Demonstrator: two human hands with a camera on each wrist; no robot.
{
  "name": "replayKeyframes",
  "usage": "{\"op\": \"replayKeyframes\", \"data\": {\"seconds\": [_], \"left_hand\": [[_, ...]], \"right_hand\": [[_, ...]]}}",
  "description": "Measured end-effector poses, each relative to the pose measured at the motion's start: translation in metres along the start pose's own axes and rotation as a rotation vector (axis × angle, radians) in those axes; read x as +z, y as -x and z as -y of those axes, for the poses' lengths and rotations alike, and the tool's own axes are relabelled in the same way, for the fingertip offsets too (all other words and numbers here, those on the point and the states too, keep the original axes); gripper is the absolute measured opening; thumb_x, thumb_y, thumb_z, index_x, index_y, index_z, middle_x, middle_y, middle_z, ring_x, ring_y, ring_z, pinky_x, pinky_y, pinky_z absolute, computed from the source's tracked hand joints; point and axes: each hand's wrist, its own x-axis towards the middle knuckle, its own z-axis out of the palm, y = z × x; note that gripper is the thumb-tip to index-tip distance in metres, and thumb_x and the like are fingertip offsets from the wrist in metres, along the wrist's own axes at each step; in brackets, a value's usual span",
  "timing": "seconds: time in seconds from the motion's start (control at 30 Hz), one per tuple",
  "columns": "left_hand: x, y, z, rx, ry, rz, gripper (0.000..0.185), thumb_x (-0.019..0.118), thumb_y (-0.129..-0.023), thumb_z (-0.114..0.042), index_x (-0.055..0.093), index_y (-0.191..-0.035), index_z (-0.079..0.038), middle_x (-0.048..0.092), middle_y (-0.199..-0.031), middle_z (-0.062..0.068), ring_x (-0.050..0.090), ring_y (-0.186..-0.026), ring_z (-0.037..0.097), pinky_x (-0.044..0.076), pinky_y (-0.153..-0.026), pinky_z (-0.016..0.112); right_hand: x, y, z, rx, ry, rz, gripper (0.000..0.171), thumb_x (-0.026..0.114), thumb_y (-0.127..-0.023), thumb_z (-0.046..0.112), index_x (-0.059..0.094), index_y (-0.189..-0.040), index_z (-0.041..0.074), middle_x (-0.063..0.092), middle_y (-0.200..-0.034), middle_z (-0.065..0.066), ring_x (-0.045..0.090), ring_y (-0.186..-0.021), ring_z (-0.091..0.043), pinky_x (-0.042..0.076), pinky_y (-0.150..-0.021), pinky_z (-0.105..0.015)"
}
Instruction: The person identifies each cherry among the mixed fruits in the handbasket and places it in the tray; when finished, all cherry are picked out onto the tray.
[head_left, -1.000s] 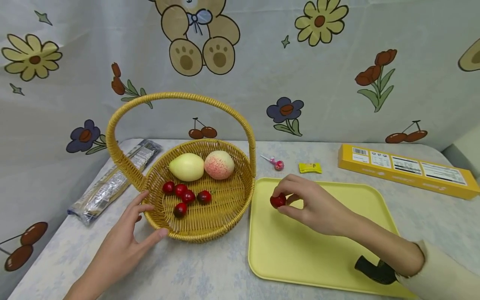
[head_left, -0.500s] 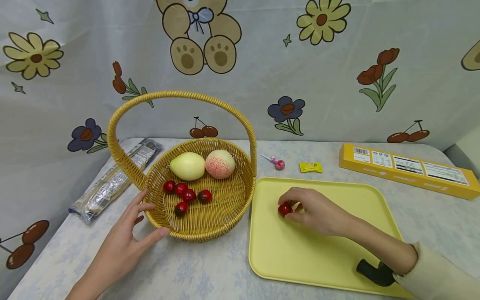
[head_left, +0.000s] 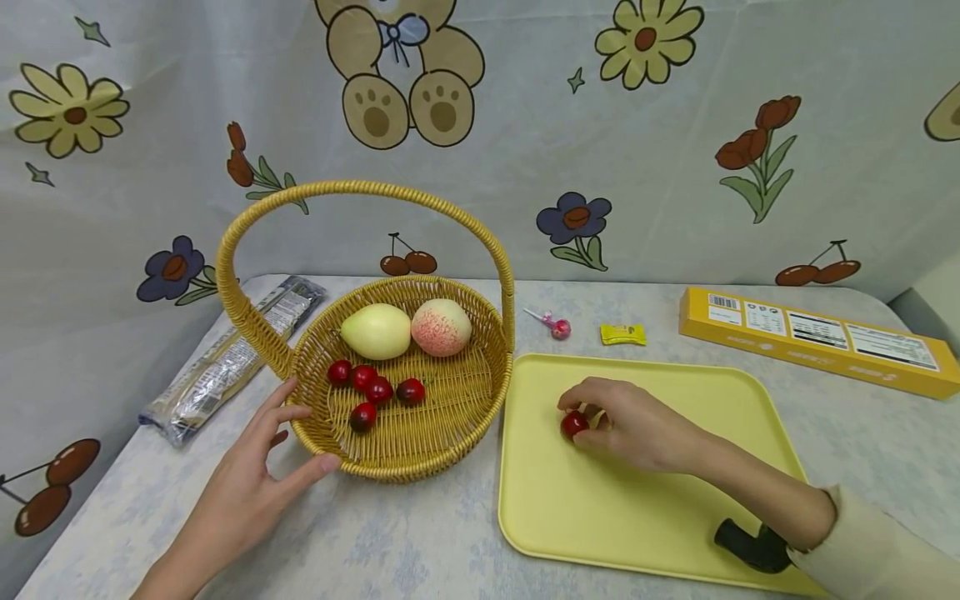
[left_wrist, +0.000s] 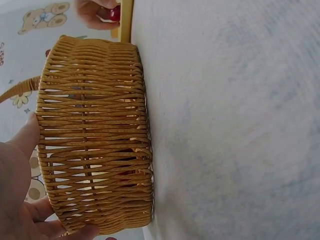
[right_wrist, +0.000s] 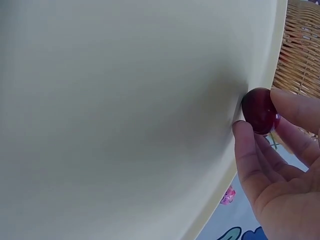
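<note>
Now the right hand (head_left: 633,425) pinches a red cherry (head_left: 573,423) down on the yellow tray (head_left: 637,517). Beside it, the left hand (head_left: 247,483) rests straight fingers against the wicker basket (head_left: 420,458).

The right hand (head_left: 637,425) now sits lower, pressing the small dark-red cherry (head_left: 573,424) onto the pale yellow plastic tray (head_left: 600,517).

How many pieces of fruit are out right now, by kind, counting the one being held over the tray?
Cherries: 6, five in the basket around and one pinched by the right hand on the yellow tray
Pale green fruit: 1
Peach: 1
Total: 8
</note>
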Motion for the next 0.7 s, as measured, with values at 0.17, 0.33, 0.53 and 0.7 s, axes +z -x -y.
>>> {"op": "replayKeyframes", "data": {"seconds": [0.17, 0.33, 0.53, 0.7], "left_hand": [[0.0, 0.0, 0.0, 0.002, -0.003, -0.006, 0.06, 0.075, -0.088, -0.038, 0.051, -0.129, -0.002, 0.019, -0.162, 0.012, 0.029, -0.14, 0.043, 0.043, -0.099, 0.061], [0.0, 0.0, 0.0, 0.001, -0.005, -0.004, 0.06, 0.075, -0.088, -0.039, 0.051, -0.129, -0.002, 0.019, -0.162, 0.011, 0.03, -0.14, 0.042, 0.043, -0.099, 0.061], [0.0, 0.0, 0.0, 0.008, -0.005, -0.007, 0.06, 0.076, -0.088, -0.039, 0.051, -0.128, -0.002, 0.02, -0.161, 0.011, 0.031, -0.139, 0.042, 0.044, -0.099, 0.06], [0.0, -0.001, 0.0, -0.01, -0.003, 0.004, 0.061, 0.075, -0.088, -0.04, 0.051, -0.129, -0.003, 0.019, -0.162, 0.011, 0.032, -0.138, 0.043, 0.044, -0.099, 0.061]], "right_hand": [[0.0, 0.0, 0.0, 0.006, 0.02, -0.023, 0.035, 0.076, -0.085, 0.005, 0.064, -0.118, 0.002, 0.065, -0.111, -0.004, 0.064, -0.09, -0.013, 0.057, -0.074, -0.029], [-0.001, 0.0, 0.001, 0.016, 0.029, -0.034, 0.035, 0.078, -0.086, 0.011, 0.065, -0.118, 0.004, 0.064, -0.111, -0.004, 0.063, -0.088, -0.012, 0.057, -0.072, -0.028], [-0.005, -0.001, 0.002, 0.025, 0.028, -0.04, 0.035, 0.077, -0.086, 0.013, 0.064, -0.117, 0.004, 0.064, -0.107, -0.002, 0.065, -0.087, -0.009, 0.056, -0.069, -0.026], [-0.012, -0.001, 0.008, 0.042, 0.057, -0.083, 0.031, 0.076, -0.088, 0.013, 0.065, -0.116, 0.005, 0.064, -0.11, -0.004, 0.066, -0.088, -0.013, 0.056, -0.066, -0.025]]}}
